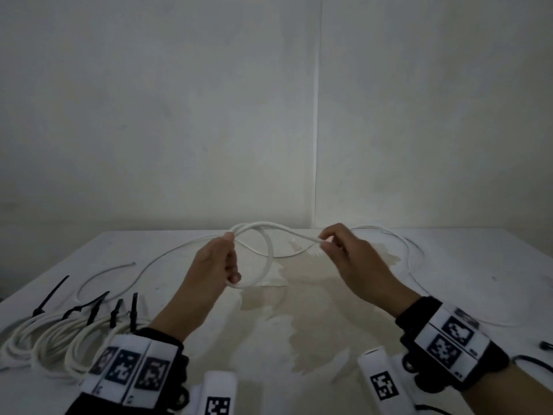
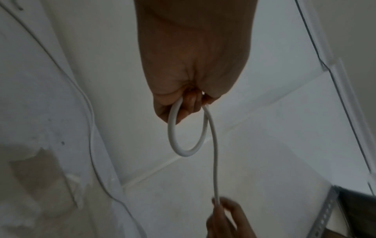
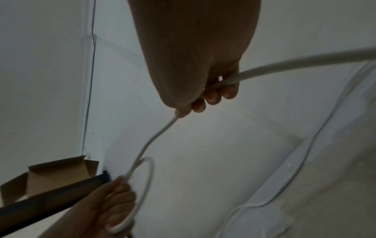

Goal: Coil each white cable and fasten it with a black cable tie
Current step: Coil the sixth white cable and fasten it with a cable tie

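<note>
My left hand (image 1: 223, 259) grips a small loop of white cable (image 1: 267, 259) above the middle of the table; the same loop (image 2: 183, 151) hangs below its curled fingers in the left wrist view. From that loop the cable runs right to my right hand (image 1: 324, 239), which pinches it between thumb and fingers (image 3: 211, 96). Past the right hand the loose cable (image 1: 408, 256) trails over the table to the right. Several coiled white cables (image 1: 45, 339) fastened with black cable ties (image 1: 89, 308) lie at the near left.
The white table (image 1: 463, 265) has a large brownish stain (image 1: 299, 310) in the middle. A loose black cable tie (image 1: 535, 362) lies at the near right edge. A wall stands close behind the table. A cardboard box (image 3: 50, 173) shows in the right wrist view.
</note>
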